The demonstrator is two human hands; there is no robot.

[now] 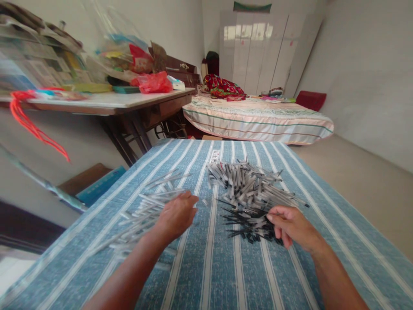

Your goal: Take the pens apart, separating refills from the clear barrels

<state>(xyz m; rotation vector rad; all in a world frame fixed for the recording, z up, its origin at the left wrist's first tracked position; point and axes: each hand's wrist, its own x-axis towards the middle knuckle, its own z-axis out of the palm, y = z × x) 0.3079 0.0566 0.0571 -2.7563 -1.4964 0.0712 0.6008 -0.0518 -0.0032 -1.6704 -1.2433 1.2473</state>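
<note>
My left hand [179,213] is held over the right side of a loose spread of whitish, clear pen barrels [148,206]. Its fingers are curled together, and whatever they may hold is hidden. Just beyond its fingertips lies a small pale piece [204,201]. Thumb and forefinger of my right hand [292,226] are pinched at the right edge of a heap of thin black pen parts [248,224]; any piece between them is too small to name. Behind that heap is a bigger pile of translucent pens with dark ends [245,181].
A blue cloth with white stripes [222,267] covers the table. To the left stands a desk [129,103] with bags, boxes and a red plastic bag [153,82]; an orange cord [35,129] hangs off it. A bed [258,116] and pale wardrobe [254,51] are beyond.
</note>
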